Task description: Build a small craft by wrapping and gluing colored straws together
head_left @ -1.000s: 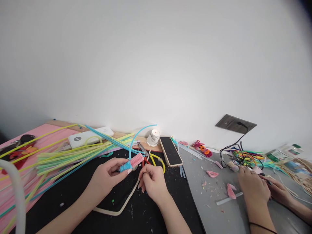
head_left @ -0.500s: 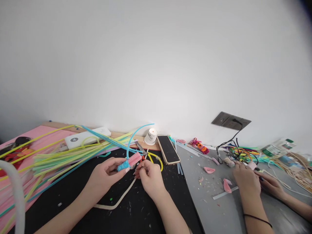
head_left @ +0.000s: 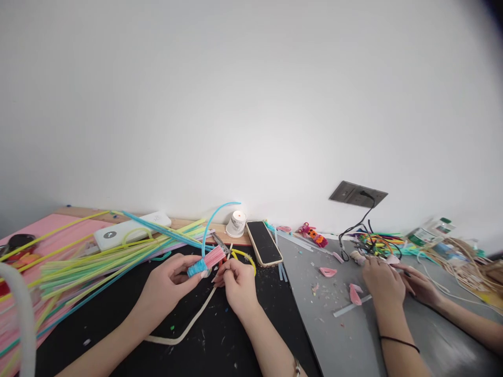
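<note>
"The left grip point(head_left: 173, 280) is clamped, thumb against fingertips, on the blue-wrapped end of a pink-and-blue bundle point(head_left: 215, 256), raised over a black-topped table point(head_left: 271, 330)."

"Why hold that end?"

"Probably to pin the blue wrap so it cannot loosen. The bare pink end juts toward the right grip point(head_left: 240, 285), while a blue stem point(head_left: 210, 218) arcs up beyond the left grip, clear of the fingers."

"And the right grip?"

"Just beside the bundle, fingers pinched together on a cream stem point(head_left: 193, 324), by the look of it; the knuckles hide the exact contact. The stem's long tail runs down below the left grip, its weight apparently left to the table."

"What lies around them?"

"Scissors point(head_left: 220, 242) just beyond the right grip, partly hidden, seemingly placed for easy reach. Farther out are a phone point(head_left: 265, 243) and a white paper cup point(head_left: 236, 226), perhaps set back to spare elbow room. Left of the left grip sprawls a pile of pastel stems point(head_left: 98, 264), laid mostly lengthwise, likely for simpler picking. Well right of the right grip, a co-worker's hands point(head_left: 383, 283) are close together."
</note>
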{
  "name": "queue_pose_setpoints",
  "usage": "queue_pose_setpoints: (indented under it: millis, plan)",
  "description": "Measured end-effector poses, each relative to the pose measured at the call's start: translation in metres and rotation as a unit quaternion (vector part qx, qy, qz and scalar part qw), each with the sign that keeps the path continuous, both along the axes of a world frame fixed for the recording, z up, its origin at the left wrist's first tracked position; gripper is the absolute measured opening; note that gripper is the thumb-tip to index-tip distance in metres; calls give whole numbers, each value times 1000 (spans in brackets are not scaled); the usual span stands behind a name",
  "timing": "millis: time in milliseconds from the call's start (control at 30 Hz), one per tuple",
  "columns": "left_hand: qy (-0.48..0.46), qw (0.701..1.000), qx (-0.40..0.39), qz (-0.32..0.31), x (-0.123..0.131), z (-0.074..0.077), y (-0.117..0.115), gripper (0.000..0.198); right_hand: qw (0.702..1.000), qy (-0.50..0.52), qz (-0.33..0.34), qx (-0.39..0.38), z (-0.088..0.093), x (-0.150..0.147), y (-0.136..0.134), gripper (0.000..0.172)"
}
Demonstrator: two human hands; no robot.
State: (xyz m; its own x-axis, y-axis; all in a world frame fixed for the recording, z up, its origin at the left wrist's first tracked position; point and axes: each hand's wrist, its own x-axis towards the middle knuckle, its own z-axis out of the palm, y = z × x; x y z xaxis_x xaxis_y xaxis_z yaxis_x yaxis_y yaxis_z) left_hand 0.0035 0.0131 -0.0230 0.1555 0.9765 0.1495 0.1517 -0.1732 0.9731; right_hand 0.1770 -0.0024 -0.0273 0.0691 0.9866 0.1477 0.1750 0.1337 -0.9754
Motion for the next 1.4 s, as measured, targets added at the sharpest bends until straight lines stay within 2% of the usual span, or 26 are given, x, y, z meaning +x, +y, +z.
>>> queue_pose_setpoints:
  millis: [333,500,1067,1400]
  plan:
    - [51,997,52,-8,14,10,11,26,997,74,-28,-22,1,-3,3,18]
    - [50,997,49,11,9,5,10,26,992,111,-33,-47,1,-3,4,18]
    - [45,997,57,4,3,-7,12,25,988,146,-22,-49,2,-7,-4,18]
    - [61,996,66,24,7,2,9,26,991,118,-21,-60,3,-8,-5,12]
